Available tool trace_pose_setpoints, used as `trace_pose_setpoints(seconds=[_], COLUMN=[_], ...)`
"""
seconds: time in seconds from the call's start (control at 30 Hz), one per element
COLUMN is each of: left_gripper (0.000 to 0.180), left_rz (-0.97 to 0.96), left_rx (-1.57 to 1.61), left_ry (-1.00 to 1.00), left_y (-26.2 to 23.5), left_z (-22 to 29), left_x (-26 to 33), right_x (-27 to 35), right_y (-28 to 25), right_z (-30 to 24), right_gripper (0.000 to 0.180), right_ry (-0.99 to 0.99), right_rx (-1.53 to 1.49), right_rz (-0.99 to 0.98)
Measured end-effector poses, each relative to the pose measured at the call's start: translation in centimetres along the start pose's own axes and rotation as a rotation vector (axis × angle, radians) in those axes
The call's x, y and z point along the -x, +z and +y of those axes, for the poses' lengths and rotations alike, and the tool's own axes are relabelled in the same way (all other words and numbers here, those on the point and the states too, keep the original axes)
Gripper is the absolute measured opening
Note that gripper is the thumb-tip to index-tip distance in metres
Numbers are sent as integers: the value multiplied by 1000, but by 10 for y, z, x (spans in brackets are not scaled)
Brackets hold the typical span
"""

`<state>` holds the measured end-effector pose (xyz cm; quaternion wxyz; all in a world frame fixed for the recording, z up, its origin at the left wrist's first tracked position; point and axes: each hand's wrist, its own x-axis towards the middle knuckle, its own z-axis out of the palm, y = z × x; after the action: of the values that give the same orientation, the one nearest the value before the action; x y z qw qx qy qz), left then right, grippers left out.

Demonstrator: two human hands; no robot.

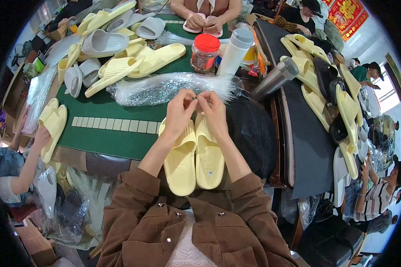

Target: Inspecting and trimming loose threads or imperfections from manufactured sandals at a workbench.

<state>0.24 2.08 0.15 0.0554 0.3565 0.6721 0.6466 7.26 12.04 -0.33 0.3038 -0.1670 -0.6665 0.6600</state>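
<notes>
Green-topped counter [107,144] takes up most of the space in front of me, with a brown padded edge [103,163] on the near side and a bare green strip just inside it, over to the left. On my right there's a dark grey counter [305,160], bare along its near end, slippers heaped further along. The far left of the green one is buried under a pile of yellow and grey slippers [158,60]. Clear plastic bundle [160,89] lies across the middle, so not much room past my hands, and a black mesh thing [251,133] crowds the right side. The pair of pale yellow slippers [180,169] sits right in front of me, heels poking past the near edge, toes under my hands. Steel flask [276,78] leans by the right edge, then the white bottle [233,55] and red-lidded jar [205,55] standing close together. Left hand [179,110] and right hand [213,109] are both pinched narrow, fingertips nearly meeting on a tiny dark piece [194,98], too small to make out tbh.
</notes>
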Motion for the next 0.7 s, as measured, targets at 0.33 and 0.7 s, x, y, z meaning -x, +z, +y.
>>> trace_pose_setpoints(seconds=[0.33, 0.7], left_gripper=[8, 14], left_rz=[70, -34], left_rx=[-27, -49], left_ry=[14, -25], left_y=[-4, -3], left_z=[-5, -6], left_x=[-1, 0], right_x=[-4, -5], right_y=[-4, -5], right_z=[6, 13], right_gripper=[12, 10], right_ry=[-11, -74], right_rx=[-82, -61], right_rz=[-49, 15])
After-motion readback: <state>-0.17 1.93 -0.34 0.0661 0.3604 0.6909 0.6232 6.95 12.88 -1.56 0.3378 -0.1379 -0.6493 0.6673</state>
